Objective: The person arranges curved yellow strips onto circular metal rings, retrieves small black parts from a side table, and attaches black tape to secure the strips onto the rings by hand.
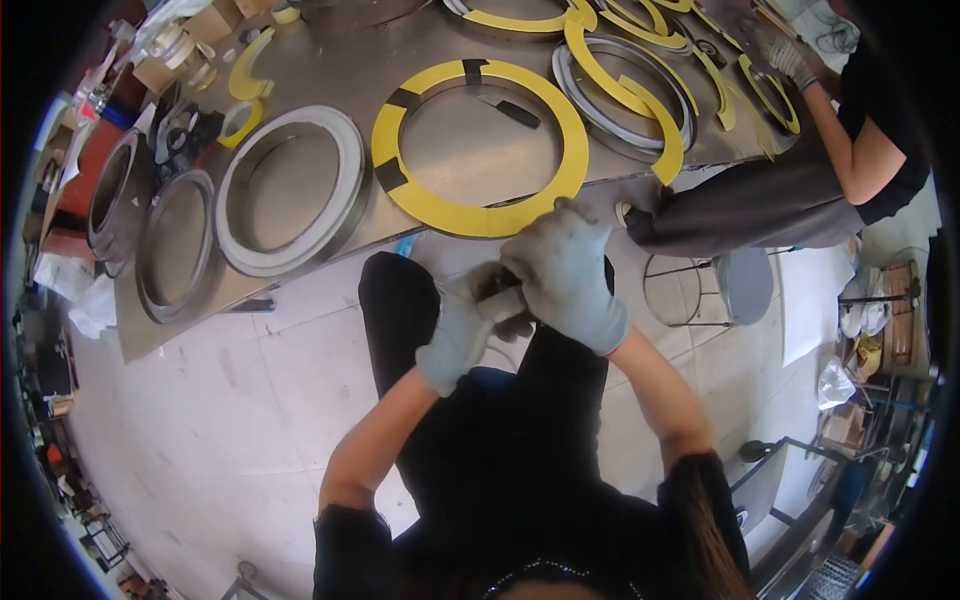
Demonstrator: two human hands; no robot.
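My left hand (460,325), in a pale work glove, is closed in front of my lap with its fingers curled. Against it is my right hand (565,270), in a soiled glove and also closed. A small pale band (506,304) shows between them; whether it is a separate thing or part of a glove I cannot make out. Just beyond my hands, a flat yellow ring (480,220) with several black tape strips (393,174) lies at the table edge. Inside that ring is a dark-handled tool (517,114).
Grey rings (345,200) lie along the left of the metal table (330,60). More yellow ring pieces (668,140) lie at the right, near a seated co-worker (760,205) with a gloved hand. A round stool (745,285) stands on the floor at right.
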